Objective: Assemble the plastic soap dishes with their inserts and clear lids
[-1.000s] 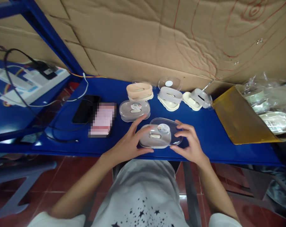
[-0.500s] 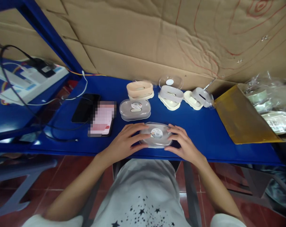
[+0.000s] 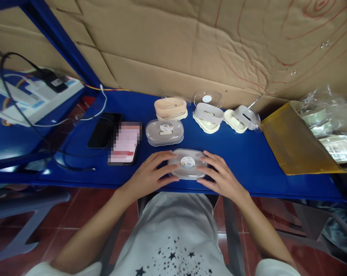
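Observation:
A clear oval plastic case [image 3: 187,170] with a round white label lies near the front edge of the blue table. My left hand [image 3: 154,170] grips its left end with spread fingertips, and my right hand [image 3: 221,172] grips its right end the same way. Just behind it sits a second labelled oval case [image 3: 164,133]. Farther back stand a peach oval box [image 3: 170,109] on a cream base, a grey oval box [image 3: 209,112] on a cream base, and another grey box [image 3: 247,116] tilted beside a cream piece [image 3: 235,122].
A phone with a blurred screen [image 3: 125,143] and a dark phone [image 3: 103,130] lie to the left. Beyond them are cables and a white power strip [image 3: 41,103]. An open carton [image 3: 300,143] holds wrapped cases at the right. Cardboard [image 3: 162,46] rises behind the table [image 3: 248,165].
The case between my hands has shifted slightly to the left, and its label with it. My right fingers reach a little farther over its right end.

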A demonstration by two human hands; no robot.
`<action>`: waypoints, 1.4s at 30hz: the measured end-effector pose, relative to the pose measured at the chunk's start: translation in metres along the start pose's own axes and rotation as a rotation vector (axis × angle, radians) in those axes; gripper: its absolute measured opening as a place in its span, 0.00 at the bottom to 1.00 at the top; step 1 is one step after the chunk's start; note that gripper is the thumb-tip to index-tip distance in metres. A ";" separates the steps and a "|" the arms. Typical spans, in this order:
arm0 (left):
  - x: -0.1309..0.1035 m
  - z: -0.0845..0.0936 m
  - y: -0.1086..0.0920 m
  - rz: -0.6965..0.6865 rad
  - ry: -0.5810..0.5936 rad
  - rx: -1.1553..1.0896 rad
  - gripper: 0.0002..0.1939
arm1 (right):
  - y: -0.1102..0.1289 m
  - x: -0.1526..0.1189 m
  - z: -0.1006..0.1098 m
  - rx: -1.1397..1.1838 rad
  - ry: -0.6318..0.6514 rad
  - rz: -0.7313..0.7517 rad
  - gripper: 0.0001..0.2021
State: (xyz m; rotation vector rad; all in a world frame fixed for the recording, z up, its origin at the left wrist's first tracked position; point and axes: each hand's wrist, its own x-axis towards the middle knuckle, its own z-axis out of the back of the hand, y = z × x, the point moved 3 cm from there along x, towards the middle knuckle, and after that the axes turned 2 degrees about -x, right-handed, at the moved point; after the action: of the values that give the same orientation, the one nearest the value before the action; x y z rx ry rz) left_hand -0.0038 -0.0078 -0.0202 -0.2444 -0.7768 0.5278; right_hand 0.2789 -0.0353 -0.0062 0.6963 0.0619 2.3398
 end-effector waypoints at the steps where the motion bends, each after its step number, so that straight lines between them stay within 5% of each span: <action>1: 0.000 0.000 0.000 -0.001 -0.003 -0.003 0.18 | 0.001 0.001 0.000 -0.007 -0.005 0.003 0.17; 16: 0.001 -0.003 -0.003 0.040 -0.002 0.079 0.15 | -0.003 -0.003 -0.005 0.009 0.028 -0.025 0.17; 23: 0.025 -0.010 -0.009 0.180 -0.069 0.418 0.12 | -0.085 0.007 0.024 -0.235 0.141 -0.426 0.29; 31: 0.041 -0.018 0.002 0.340 -0.128 0.464 0.16 | -0.140 0.003 0.021 -0.475 0.109 -0.565 0.33; 37: 0.042 -0.029 -0.030 0.253 -0.162 0.376 0.17 | -0.121 -0.018 0.038 -0.343 0.070 -0.545 0.21; 42: 0.043 -0.054 -0.062 0.039 0.083 0.248 0.15 | -0.129 -0.015 0.055 -0.455 -0.033 -0.586 0.21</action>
State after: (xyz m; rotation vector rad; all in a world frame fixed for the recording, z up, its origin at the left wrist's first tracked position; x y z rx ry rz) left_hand 0.0830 -0.0380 -0.0077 -0.0512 -0.6201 0.6412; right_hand 0.3940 0.0463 0.0047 0.4132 -0.2442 1.6938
